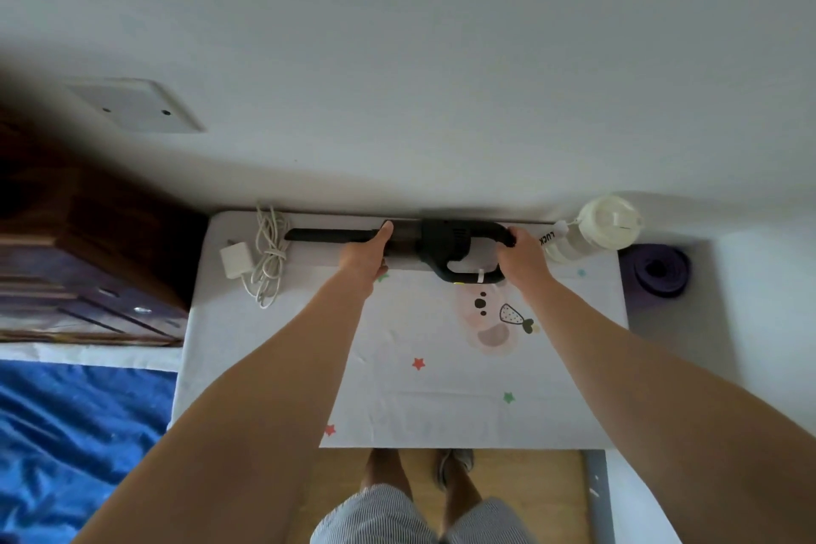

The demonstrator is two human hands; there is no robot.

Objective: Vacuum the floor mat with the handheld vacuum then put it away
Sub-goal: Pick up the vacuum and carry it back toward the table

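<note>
Far left: blue bedding (79, 433) down low, with a dark wooden cabinet (88, 269) above it in the shot, kinda blurry.
Charger: white plug brick (234, 261) with its bundled white cable (269, 256), sitting on the back left corner of the worktop (265, 367).
Worktop cover: white cloth with little coloured stars and a cartoon koala print (490, 322).
Left hand (364, 258): wrapped round the vacuum's black tube, thumb on top, just right of the cable.
Handheld vacuum (446, 241): black, stretched sideways along the back edge of the worktop right by the wall. The nozzle points left toward the cable and the handle loop is on the right. Can't tell if it's fully set down or a hair above the cloth.
Right hand (521, 254): fingers curled round the back end of the handle.
Bottle (591, 230): white, lidded, just right of my right hand at the back right corner.
Far right: rolled purple mat (660, 269) off the worktop's edge, next to the wall.
</note>
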